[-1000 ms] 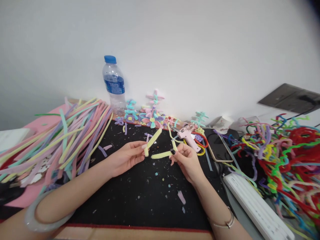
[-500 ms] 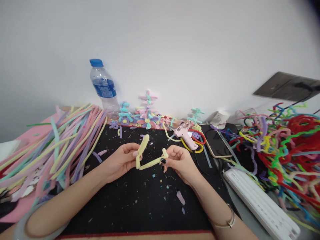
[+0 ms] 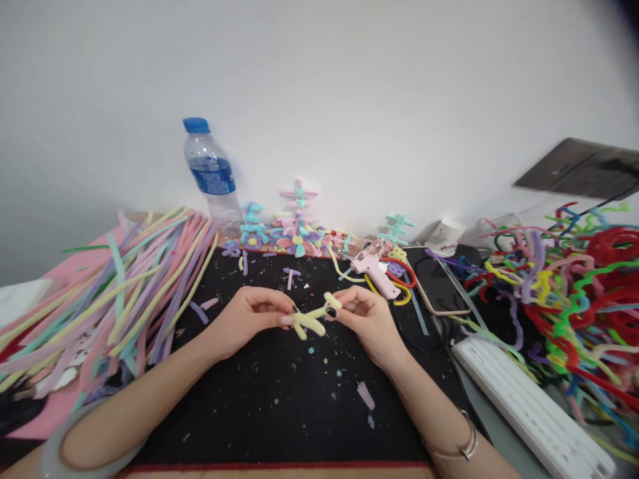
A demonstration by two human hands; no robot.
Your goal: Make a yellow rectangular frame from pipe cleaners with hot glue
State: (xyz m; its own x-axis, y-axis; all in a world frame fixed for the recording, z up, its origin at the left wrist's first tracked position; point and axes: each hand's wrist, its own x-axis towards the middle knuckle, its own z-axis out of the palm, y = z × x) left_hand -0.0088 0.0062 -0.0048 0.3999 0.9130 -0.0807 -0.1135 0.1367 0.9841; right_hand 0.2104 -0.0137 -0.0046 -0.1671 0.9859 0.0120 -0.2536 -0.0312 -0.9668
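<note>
A pale yellow pipe cleaner (image 3: 310, 321), bent into short crossing arms, is held up over the black mat (image 3: 279, 412). My left hand (image 3: 254, 316) pinches its left end between thumb and fingers. On the other side my right hand (image 3: 363, 319), with dark nails, pinches the upper right end. Both hands are close together, with the bent piece between them. Behind them on the mat lies a small purple T-shaped scrap (image 3: 291, 275).
Pastel pipe cleaners (image 3: 144, 286) lie at left, colourful curled ones (image 3: 564, 299) at right. A bottle (image 3: 212, 174), flower pieces (image 3: 298, 241), a pink glue gun (image 3: 374, 273), a phone (image 3: 442, 286), a paper cup (image 3: 446, 236) and a white power strip (image 3: 529, 406) surround the mat.
My hands have come closer together. The yellow piece, which was an open angled shape with its left part upright, now has its arms crossing, with one pointing down to the right.
</note>
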